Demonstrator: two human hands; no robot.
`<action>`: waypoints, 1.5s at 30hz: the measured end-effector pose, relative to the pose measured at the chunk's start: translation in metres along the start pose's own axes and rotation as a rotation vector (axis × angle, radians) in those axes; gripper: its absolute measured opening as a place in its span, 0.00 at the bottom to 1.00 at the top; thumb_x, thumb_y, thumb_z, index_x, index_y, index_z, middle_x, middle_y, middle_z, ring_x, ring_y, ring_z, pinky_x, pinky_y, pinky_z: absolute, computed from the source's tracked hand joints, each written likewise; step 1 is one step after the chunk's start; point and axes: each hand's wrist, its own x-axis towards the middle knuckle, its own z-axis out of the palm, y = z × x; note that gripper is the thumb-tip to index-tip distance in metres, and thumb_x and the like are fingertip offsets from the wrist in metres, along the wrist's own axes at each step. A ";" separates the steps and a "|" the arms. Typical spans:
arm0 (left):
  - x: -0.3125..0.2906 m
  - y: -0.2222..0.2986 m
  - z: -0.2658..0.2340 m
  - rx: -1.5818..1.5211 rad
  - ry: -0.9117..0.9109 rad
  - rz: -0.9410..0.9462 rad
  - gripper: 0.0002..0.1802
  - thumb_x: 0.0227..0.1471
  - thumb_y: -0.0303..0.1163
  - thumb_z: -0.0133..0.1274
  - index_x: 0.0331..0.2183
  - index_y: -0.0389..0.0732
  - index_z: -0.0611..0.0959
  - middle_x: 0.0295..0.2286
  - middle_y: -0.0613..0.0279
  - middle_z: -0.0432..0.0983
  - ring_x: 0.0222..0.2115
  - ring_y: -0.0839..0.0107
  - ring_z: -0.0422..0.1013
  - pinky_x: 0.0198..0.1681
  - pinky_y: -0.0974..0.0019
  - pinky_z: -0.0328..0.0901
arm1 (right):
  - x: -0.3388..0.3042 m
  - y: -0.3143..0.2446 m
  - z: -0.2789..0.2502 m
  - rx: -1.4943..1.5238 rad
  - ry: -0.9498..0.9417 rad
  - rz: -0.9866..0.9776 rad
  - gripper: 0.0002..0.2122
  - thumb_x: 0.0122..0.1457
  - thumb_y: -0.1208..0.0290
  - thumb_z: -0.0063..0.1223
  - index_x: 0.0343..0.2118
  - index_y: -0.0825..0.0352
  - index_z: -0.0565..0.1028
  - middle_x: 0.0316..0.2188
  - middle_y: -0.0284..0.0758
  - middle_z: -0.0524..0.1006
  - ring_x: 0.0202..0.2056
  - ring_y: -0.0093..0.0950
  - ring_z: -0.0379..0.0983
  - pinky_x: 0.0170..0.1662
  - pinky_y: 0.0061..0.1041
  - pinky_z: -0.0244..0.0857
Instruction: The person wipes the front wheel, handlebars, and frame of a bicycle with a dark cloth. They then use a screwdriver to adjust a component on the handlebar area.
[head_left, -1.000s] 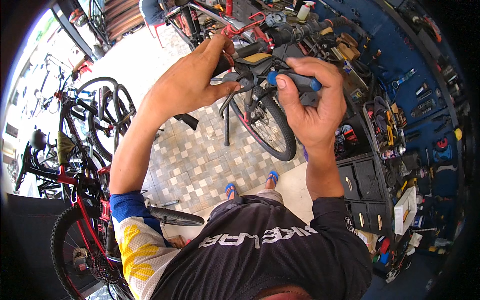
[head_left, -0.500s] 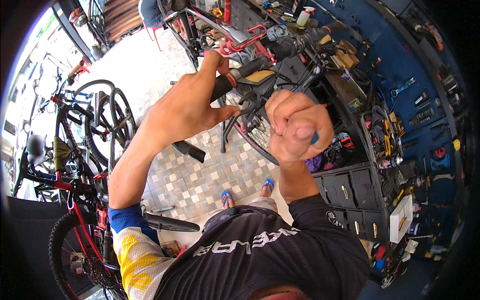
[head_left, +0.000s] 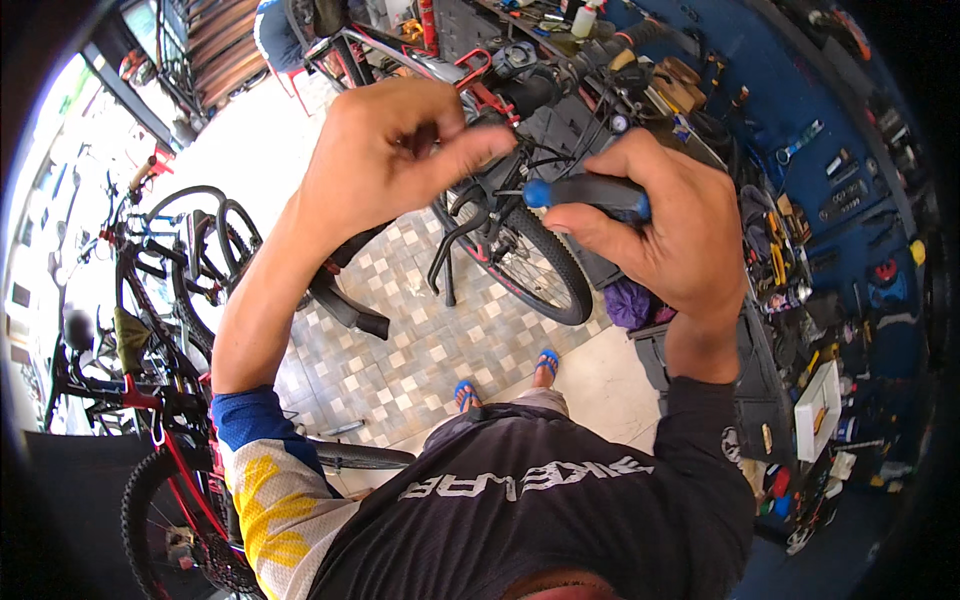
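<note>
Right-hand fingers (head_left: 636, 162) in a pinch on a rounded black, blue-ended tool handle (head_left: 595, 192)

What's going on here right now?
The person's right hand grips a tool with a blue-and-black handle, its blue end facing left. The left hand is half curled, thumb stretched out, near the bicycle's dark handlebar; whether it touches the bar is hard to tell. A tyre shows farther down, above the tiled floor.
</note>
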 end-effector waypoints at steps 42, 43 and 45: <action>0.011 0.001 0.049 -0.540 -0.389 -0.042 0.23 0.46 0.26 0.72 0.41 0.38 0.77 0.35 0.68 0.75 0.35 0.79 0.69 0.41 0.69 0.67 | 0.011 -0.020 -0.042 -0.184 -0.305 -0.043 0.19 0.53 0.60 0.68 0.45 0.62 0.77 0.38 0.38 0.80 0.37 0.43 0.78 0.38 0.38 0.71; 0.012 0.003 0.050 -0.574 -0.364 -0.015 0.25 0.46 0.26 0.73 0.43 0.38 0.76 0.36 0.68 0.75 0.37 0.79 0.69 0.43 0.69 0.67 | 0.012 -0.023 -0.040 -0.203 -0.354 0.009 0.19 0.53 0.62 0.68 0.46 0.62 0.77 0.37 0.38 0.80 0.36 0.44 0.78 0.38 0.39 0.71; 0.013 0.009 0.052 -0.640 -0.313 0.036 0.29 0.44 0.27 0.75 0.45 0.38 0.76 0.39 0.68 0.75 0.40 0.78 0.70 0.48 0.68 0.67 | 0.012 -0.020 -0.038 -0.145 -0.303 -0.029 0.19 0.54 0.63 0.69 0.46 0.64 0.77 0.36 0.38 0.80 0.34 0.43 0.78 0.38 0.37 0.72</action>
